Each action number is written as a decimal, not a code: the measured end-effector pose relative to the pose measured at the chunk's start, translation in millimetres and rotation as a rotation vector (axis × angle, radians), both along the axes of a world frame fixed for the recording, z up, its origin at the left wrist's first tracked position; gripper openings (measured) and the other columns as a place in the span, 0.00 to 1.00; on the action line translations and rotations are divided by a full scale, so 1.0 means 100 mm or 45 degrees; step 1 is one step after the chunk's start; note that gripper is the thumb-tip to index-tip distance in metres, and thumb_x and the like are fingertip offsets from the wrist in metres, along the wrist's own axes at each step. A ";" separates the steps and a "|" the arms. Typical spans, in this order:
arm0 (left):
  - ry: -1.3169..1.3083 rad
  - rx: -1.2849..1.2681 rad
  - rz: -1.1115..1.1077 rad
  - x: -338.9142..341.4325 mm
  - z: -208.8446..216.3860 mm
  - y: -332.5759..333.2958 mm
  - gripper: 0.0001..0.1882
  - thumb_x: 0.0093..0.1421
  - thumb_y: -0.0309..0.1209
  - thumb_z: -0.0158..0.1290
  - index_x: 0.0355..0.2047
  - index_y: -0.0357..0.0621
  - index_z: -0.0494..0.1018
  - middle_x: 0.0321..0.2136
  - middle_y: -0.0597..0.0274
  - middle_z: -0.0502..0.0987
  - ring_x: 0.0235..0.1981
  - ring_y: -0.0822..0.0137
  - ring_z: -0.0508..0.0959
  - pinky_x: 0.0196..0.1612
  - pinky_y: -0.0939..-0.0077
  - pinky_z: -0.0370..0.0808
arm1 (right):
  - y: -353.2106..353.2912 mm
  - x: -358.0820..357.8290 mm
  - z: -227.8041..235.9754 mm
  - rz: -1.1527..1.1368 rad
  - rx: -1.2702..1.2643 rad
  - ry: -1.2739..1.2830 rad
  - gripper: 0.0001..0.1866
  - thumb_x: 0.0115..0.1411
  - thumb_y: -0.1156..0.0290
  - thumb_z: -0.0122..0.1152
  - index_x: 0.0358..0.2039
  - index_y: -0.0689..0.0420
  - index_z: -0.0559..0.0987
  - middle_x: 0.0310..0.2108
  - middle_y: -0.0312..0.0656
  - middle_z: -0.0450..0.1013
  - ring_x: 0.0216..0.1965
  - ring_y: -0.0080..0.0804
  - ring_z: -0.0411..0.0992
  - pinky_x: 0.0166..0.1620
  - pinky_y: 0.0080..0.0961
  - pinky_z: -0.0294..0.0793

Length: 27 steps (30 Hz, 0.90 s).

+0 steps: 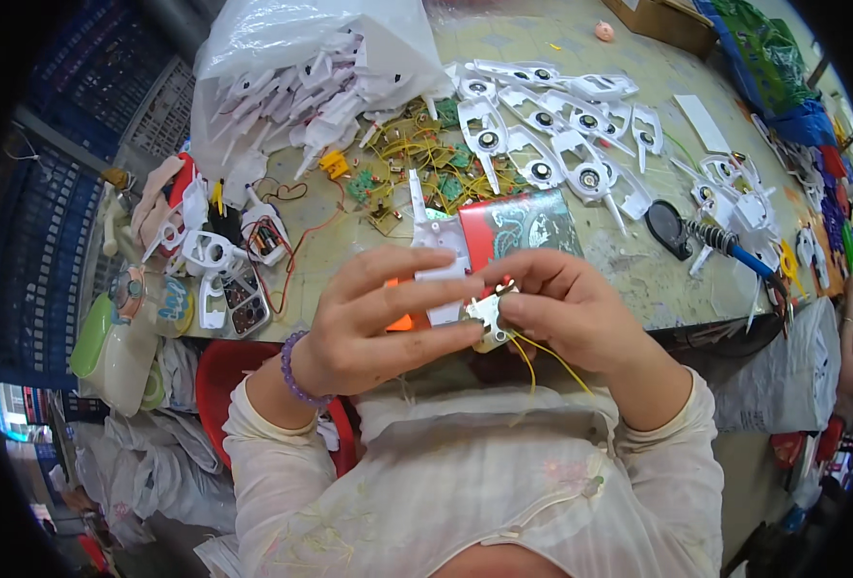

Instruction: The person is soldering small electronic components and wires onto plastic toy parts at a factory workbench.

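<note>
A small pale circuit board with yellow wires hangs over the near edge of the worktable, pinched between thumb and fingers of my right hand. My left hand, with a purple bead bracelet at the wrist, has its fingers stretched and apart. Their tips reach the board's left side; the left thumb is hidden. Just beyond the hands lie a white plastic housing and a red and dark booklet. Something orange shows partly behind my left fingers.
Wired green boards lie heaped mid-table, beside a clear bag of white parts. Several white housings with round inserts spread right of them. A blue-handled soldering iron rests in a coiled holder at right. A phone lies left.
</note>
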State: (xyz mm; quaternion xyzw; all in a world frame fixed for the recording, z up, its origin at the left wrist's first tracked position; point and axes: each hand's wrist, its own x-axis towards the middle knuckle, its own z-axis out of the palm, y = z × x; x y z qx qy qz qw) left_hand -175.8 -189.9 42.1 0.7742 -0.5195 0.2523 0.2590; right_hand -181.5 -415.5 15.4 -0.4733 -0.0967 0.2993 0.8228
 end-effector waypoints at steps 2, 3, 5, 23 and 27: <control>0.020 -0.138 0.056 0.00 -0.06 -0.01 0.14 0.45 0.23 0.60 0.35 0.49 0.78 0.43 0.59 0.75 0.42 0.60 0.75 0.39 0.69 0.72 | -0.04 0.03 -0.01 -0.132 -0.037 -0.133 0.11 0.59 0.76 0.57 0.43 0.62 0.74 0.29 0.34 0.74 0.27 0.13 0.69 0.28 0.12 0.68; 0.235 -0.229 -0.019 -0.06 -0.08 0.02 0.13 0.47 0.23 0.59 0.36 0.48 0.77 0.43 0.57 0.75 0.39 0.60 0.76 0.39 0.70 0.73 | -0.05 0.03 0.01 -0.137 -0.038 -0.133 0.11 0.59 0.76 0.57 0.43 0.62 0.74 0.29 0.34 0.74 0.27 0.13 0.69 0.28 0.12 0.68; 0.756 -0.309 -0.426 -0.13 -0.05 0.01 0.12 0.53 0.22 0.55 0.39 0.44 0.75 0.44 0.52 0.74 0.35 0.61 0.78 0.39 0.72 0.74 | -0.05 0.03 0.05 -0.311 -0.114 -0.366 0.12 0.58 0.76 0.58 0.42 0.62 0.74 0.29 0.34 0.74 0.27 0.13 0.69 0.29 0.12 0.68; 2.502 -0.829 -0.501 0.42 -0.21 -0.43 0.19 0.62 0.30 0.48 0.52 0.36 0.66 0.32 0.62 0.76 0.25 0.75 0.75 0.28 0.83 0.73 | -0.26 0.19 -0.01 -0.617 -0.425 -0.950 0.09 0.49 0.77 0.66 0.33 0.62 0.78 0.30 0.37 0.71 0.32 0.24 0.69 0.39 0.19 0.68; 2.217 -0.899 -0.281 0.36 -0.19 -0.49 0.14 0.61 0.28 0.51 0.46 0.36 0.71 0.35 0.63 0.76 0.27 0.75 0.76 0.36 0.81 0.76 | -0.33 0.13 0.00 -0.514 -0.273 -0.421 0.10 0.52 0.78 0.63 0.36 0.61 0.75 0.28 0.33 0.70 0.25 0.17 0.67 0.30 0.13 0.68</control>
